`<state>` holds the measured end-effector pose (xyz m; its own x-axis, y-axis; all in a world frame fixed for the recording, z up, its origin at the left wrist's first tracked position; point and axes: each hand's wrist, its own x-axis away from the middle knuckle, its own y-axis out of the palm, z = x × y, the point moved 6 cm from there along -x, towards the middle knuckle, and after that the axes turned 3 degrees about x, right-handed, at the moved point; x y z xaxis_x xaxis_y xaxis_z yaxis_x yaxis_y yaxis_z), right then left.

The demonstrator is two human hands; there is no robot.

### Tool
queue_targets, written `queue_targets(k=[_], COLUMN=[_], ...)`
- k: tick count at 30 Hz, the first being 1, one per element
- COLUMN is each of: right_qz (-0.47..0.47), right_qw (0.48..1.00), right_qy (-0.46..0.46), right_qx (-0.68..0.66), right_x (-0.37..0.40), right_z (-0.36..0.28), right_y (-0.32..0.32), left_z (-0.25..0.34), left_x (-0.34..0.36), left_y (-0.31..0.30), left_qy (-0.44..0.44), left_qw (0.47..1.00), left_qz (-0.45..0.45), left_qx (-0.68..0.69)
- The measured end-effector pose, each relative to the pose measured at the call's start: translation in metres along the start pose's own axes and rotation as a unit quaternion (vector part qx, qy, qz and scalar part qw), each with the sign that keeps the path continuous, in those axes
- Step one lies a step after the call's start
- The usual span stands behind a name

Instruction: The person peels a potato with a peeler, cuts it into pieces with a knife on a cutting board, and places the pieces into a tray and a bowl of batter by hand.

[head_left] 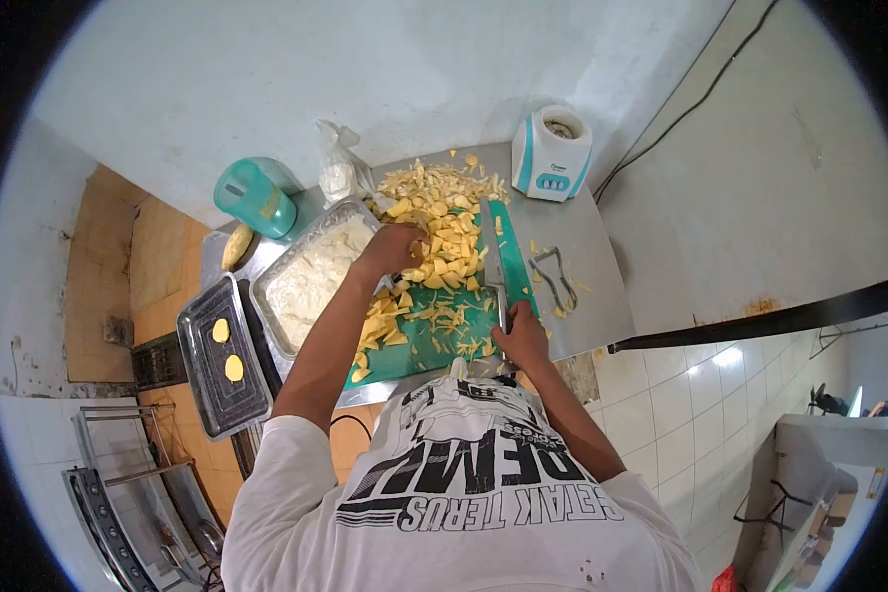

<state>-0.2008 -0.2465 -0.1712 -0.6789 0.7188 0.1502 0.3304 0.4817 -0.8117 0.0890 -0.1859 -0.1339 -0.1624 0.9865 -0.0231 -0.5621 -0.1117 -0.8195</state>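
Note:
My left hand (401, 249) reaches into a heap of cut yellow vegetable pieces (450, 242), which look like potato or sweet potato. Its fingers are curled down among the pieces; what they hold is hidden. A large knife (493, 252) lies lengthwise along the right side of the green cutting board (444, 357), its blade pointing away from me. My right hand (523, 335) is closed around its handle near the front of the board. Thin yellow slivers (442, 316) are scattered between my hands.
Left of the board, a metal tray (257, 296) holds a whitish mass. A dark tray (252, 403) carries two yellow slices. Behind are a teal jug (257, 200), a plastic bag (339, 173), peelings (429, 181) and a blender base (553, 153). A peeler (555, 278) lies right.

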Motion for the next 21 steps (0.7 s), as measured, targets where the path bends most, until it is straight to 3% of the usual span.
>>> queue_targets(k=[3,6,8,12,14,15,17,19,21], right_qz=[-0.063,-0.068,-0.032,0.057,0.053,0.041,0.021,0.002,-0.026], right_qw=[0.989,0.99,0.984,0.985,0.982,0.98,0.975,0.971,0.965], right_qy=[0.086,0.019,0.025,-0.041,-0.026,-0.006,0.024,0.046,0.078], right_qx=[-0.1,-0.123,-0.171,-0.158,-0.178,-0.194,-0.218,-0.233,-0.249], right_x=[-0.001,-0.003,0.001,0.011,0.022,0.029,0.037,0.044,0.048], right_z=[0.009,0.018,0.027,0.044,0.05,0.045,0.037,0.031,0.026], right_y=[-0.003,0.003,-0.002,-0.01,-0.015,-0.022,-0.03,-0.031,-0.028], left_z=[-0.001,-0.001,0.004,0.029,0.028,0.021,0.016,0.063,0.111], left_x=[0.001,0.004,0.002,0.012,0.016,0.016,0.016,0.018,0.016], left_y=[-0.001,-0.001,-0.006,-0.024,-0.018,-0.005,0.029,0.038,0.045], left_qy=[-0.017,-0.019,-0.04,-0.078,-0.077,-0.115,-0.189,-0.113,-0.061], left_qw=[0.999,0.999,0.997,0.977,0.949,0.916,0.803,0.901,0.961], left_qz=[0.032,0.049,0.059,0.17,0.251,0.244,0.217,0.186,0.132], left_qx=[-0.004,-0.01,0.016,0.104,0.175,0.297,0.523,0.376,0.236])
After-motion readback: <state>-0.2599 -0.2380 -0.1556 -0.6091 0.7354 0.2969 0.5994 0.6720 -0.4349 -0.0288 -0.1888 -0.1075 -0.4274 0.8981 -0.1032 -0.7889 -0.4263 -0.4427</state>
